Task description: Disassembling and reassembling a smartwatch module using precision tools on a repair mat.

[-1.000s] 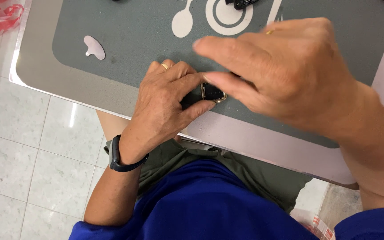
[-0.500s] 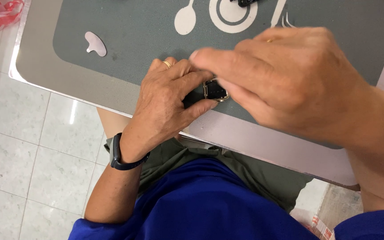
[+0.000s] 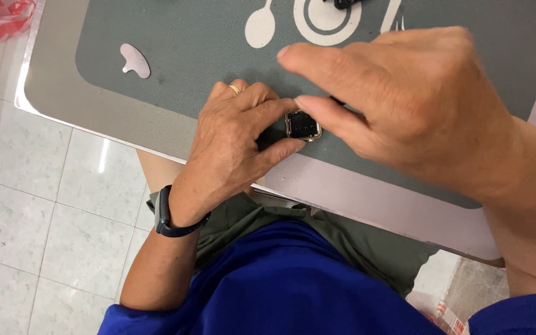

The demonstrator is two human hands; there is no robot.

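The watch point(image 3: 303, 125) lies on the grey mat point(image 3: 175, 56) near the desk point(image 3: 355, 198) edge, pinched between left hand point(image 3: 234, 146) thumb and forefinger, right hand point(image 3: 404, 99) fingers loosely spread, one fingertip touching it.

small square watch case point(image 3: 303, 125), metal-rimmed, on grey mat point(image 3: 187, 56)

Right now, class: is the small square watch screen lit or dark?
Dark: the watch, pinched by the left hand, shows a black face with no lit display.
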